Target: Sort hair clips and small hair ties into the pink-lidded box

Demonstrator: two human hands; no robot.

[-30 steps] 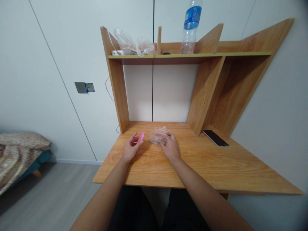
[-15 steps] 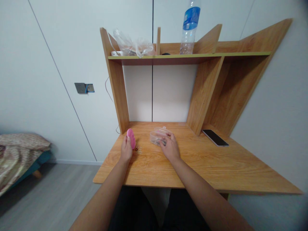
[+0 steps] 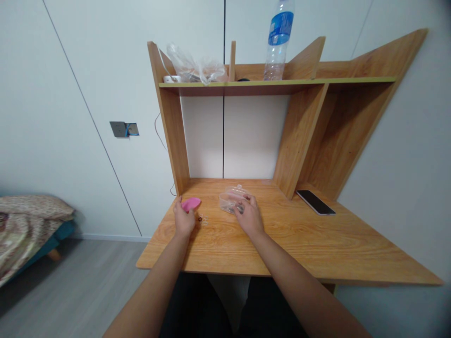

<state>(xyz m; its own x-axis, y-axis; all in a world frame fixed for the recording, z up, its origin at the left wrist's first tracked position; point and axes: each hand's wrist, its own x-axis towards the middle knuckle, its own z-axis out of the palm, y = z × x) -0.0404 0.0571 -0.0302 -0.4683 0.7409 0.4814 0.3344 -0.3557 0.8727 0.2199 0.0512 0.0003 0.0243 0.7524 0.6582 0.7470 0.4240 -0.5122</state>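
Observation:
A pink, flat oval object [image 3: 191, 204] lies nearly level at the left of the desk, its kind unclear. The thumb and fingers of my left hand [image 3: 183, 219] are closed on its near left edge. Just to the right of that hand, several small ring-like pieces [image 3: 202, 219], one of them dark, rest on the wood. A clear plastic box [image 3: 226, 202] stands at mid-desk with its lid up. My right hand [image 3: 249, 215] grips its right side, fingertips at the rim and thumb by the front. Small items inside the box are too blurred to name.
A phone [image 3: 315, 202] lies at the right of the wooden desk [image 3: 299, 253]. Shelf uprights [image 3: 172, 141] rise from the back edge. On the upper shelf are a plastic bag [image 3: 197, 65] and a water bottle [image 3: 278, 42]. A bed [image 3: 31, 225] is at far left.
My left hand has turned the pink object from standing on edge to lying nearly flat, shifting slightly left. My right hand and the clear box have stayed in place.

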